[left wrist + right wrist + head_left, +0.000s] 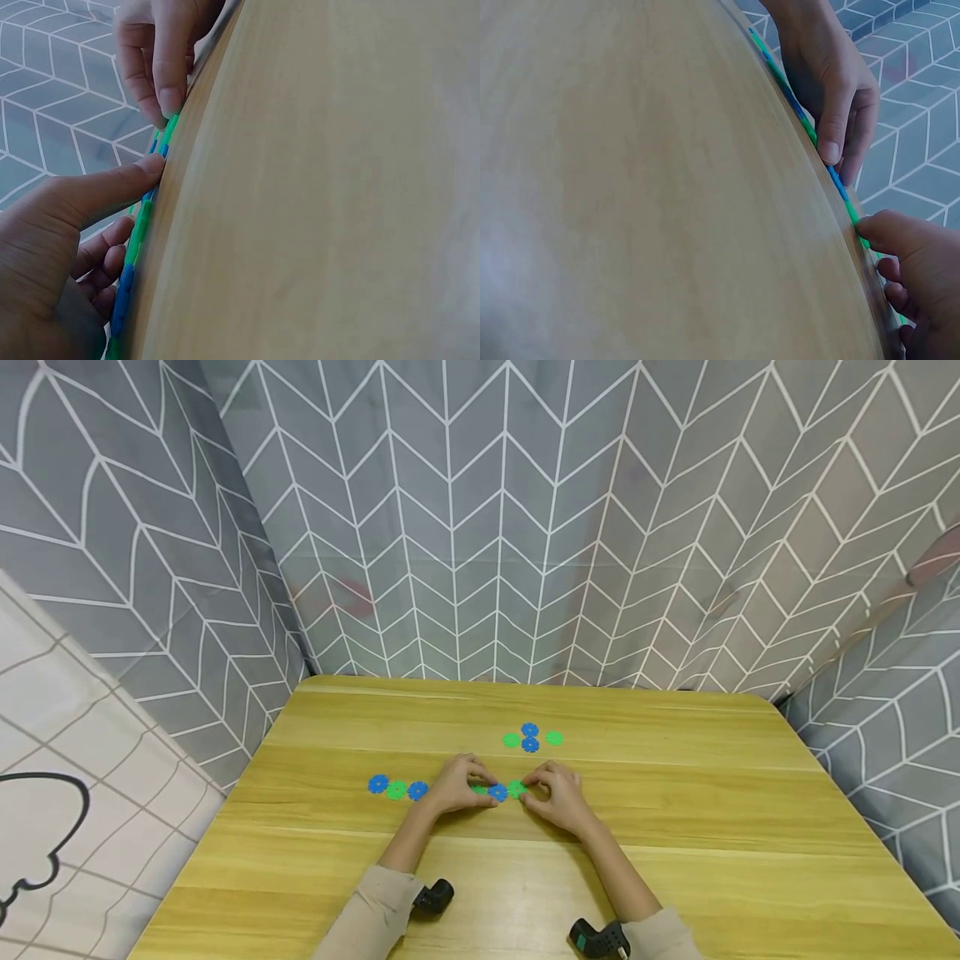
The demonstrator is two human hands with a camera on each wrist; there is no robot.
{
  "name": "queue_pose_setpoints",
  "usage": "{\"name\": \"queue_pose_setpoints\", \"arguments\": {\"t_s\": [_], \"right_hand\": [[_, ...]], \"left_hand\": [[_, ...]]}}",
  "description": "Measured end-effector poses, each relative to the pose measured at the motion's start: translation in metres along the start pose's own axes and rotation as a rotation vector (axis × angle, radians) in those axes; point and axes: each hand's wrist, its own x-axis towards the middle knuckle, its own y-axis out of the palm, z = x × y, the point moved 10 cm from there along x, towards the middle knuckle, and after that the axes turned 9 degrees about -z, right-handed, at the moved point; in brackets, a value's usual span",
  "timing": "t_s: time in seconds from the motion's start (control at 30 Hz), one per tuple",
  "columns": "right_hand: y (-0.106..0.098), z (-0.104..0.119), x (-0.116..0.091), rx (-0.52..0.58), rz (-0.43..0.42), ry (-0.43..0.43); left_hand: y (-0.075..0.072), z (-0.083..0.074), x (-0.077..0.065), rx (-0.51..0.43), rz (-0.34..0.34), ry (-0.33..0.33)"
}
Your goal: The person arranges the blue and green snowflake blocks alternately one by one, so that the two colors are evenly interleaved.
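Note:
Flat notched plastic discs in blue and green lie in a row across the wooden table. Toward the row's right end, my left hand (455, 786) holds a blue notched disc (498, 792) between thumb and fingers. Its thumb (142, 174) is on the disc's near edge in the left wrist view. From the right, my right hand (558, 797) pinches the green notched disc (516, 789) that adjoins the blue one. Under the left hand another green disc (478, 790) is partly hidden. Left of that hand, the row shows a blue disc (417, 791), a green disc (396, 789) and a blue disc (378, 784).
Farther back on the table (675, 777) lie two blue discs (530, 737), one behind the other, with a green disc (512, 740) to their left and a green disc (554, 738) to their right. A patterned grey curtain (465, 527) hangs behind the table's far edge.

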Motion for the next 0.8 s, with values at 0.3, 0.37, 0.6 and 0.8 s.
{"name": "queue_pose_setpoints", "arguments": {"t_s": [0.3,0.37,0.6,0.8], "right_hand": [[0.000,0.000,0.000,0.016,-0.004,0.000],[-0.002,-0.001,0.001,0.019,-0.018,-0.008],[-0.014,-0.013,0.013,0.017,-0.115,0.004],[-0.023,-0.033,0.028,-0.048,-0.177,0.074]], "left_hand": [[0.000,0.000,0.000,0.009,-0.006,0.013],[0.000,0.001,0.000,0.007,-0.005,0.015],[0.001,0.001,0.000,0.000,-0.004,0.008],[0.000,0.000,0.000,0.016,-0.003,0.013]]}}
